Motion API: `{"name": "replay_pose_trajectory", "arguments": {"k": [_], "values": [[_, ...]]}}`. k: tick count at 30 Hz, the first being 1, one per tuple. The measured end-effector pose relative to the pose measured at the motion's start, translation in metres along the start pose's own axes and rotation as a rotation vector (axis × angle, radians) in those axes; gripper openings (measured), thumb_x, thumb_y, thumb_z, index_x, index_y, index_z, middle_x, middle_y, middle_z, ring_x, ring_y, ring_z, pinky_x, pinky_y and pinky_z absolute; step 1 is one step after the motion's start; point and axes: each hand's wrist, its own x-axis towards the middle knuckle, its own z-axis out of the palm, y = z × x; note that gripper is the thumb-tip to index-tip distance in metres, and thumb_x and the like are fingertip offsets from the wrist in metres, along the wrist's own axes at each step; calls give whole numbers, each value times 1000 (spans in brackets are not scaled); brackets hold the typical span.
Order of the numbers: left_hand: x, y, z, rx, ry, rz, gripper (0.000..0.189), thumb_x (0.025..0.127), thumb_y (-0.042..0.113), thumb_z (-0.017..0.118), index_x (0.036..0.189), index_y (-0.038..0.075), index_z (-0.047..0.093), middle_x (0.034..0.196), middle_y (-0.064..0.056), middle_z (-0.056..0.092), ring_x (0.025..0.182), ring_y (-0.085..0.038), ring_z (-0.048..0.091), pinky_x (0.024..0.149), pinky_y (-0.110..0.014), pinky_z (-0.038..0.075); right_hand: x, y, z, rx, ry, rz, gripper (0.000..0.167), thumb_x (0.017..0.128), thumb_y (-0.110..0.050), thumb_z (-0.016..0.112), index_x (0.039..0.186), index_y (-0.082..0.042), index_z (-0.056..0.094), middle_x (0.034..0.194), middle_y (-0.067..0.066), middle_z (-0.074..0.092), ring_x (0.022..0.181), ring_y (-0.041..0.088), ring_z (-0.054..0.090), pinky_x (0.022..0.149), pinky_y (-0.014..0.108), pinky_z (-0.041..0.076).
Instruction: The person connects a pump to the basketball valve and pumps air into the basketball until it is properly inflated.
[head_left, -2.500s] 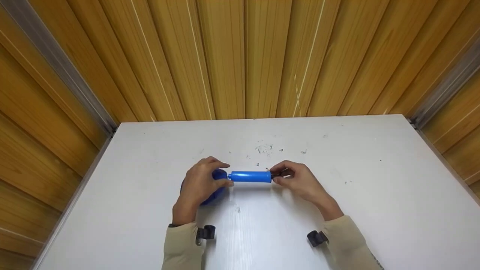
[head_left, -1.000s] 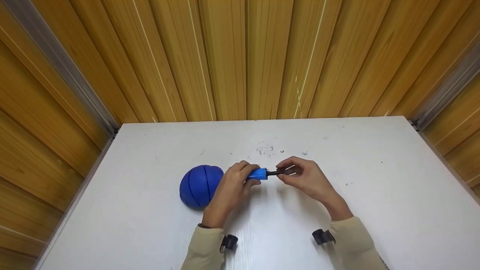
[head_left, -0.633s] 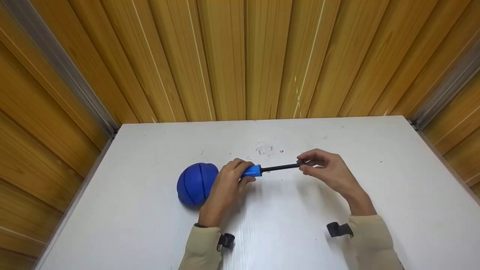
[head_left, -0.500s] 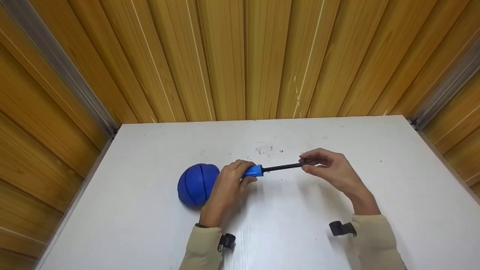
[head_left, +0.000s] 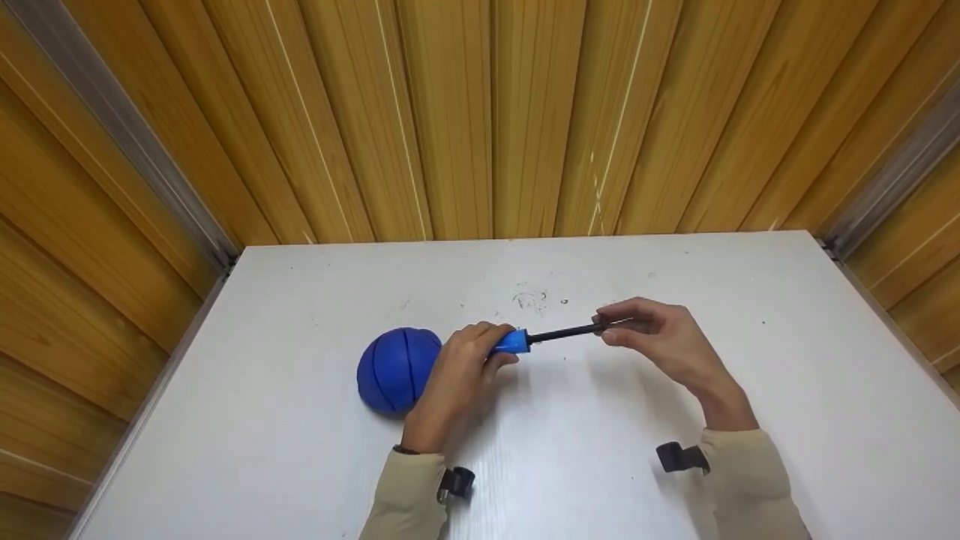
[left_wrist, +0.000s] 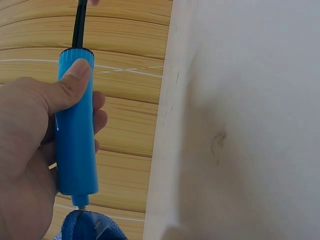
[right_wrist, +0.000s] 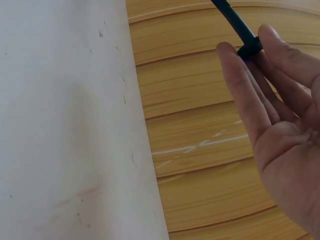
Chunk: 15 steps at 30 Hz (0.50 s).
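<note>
A blue hand pump (left_wrist: pixel 77 145) has its nozzle end at a blue ball (head_left: pixel 397 371), which is dented and lies on the white table. My left hand (head_left: pixel 457 367) grips the pump's barrel, with the thumb along it near the collar in the left wrist view. A thin metal needle (left_wrist: pixel 81 207) joins nozzle and ball there. The black plunger rod (head_left: pixel 562 334) sticks far out of the barrel, tilted slightly up to the right. Its end handle (right_wrist: pixel 250 47) is pinched between the thumb and fingers of my right hand (head_left: pixel 667 341). In the head view my left hand hides most of the barrel.
The white table (head_left: pixel 300 465) has small dark marks near its middle. Wood-patterned panels (head_left: pixel 450 120) stand behind it and at both sides. A black wrist camera (head_left: pixel 457 482) sits on the left cuff, and another camera (head_left: pixel 679 456) on the right one.
My left hand has shifted from the ball and nozzle onto the pump's barrel. My right hand has drawn the plunger rod out to the right, then come back slightly in the last half second.
</note>
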Motion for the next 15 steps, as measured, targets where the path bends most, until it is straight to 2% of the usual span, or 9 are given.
{"name": "replay_pose_trajectory", "arguments": {"k": [6, 15], "values": [[0, 1, 2, 31, 16, 18, 33, 96, 14, 80, 126, 2, 74, 116, -9, 75, 108, -29, 70, 98, -44, 56, 5, -1, 26, -51, -28, 4, 30, 92, -10, 84, 121, -3, 77, 116, 11, 77, 103, 19, 76, 94, 26, 57], [2, 6, 4, 86, 44, 88, 32, 95, 14, 80, 124, 1, 74, 113, -11, 75, 104, -29, 71, 97, -45, 56, 11, 2, 61, 4, -35, -111, 24, 94, -6, 82, 117, 0, 77, 113, 13, 77, 103, 23, 76, 92, 28, 58]]}}
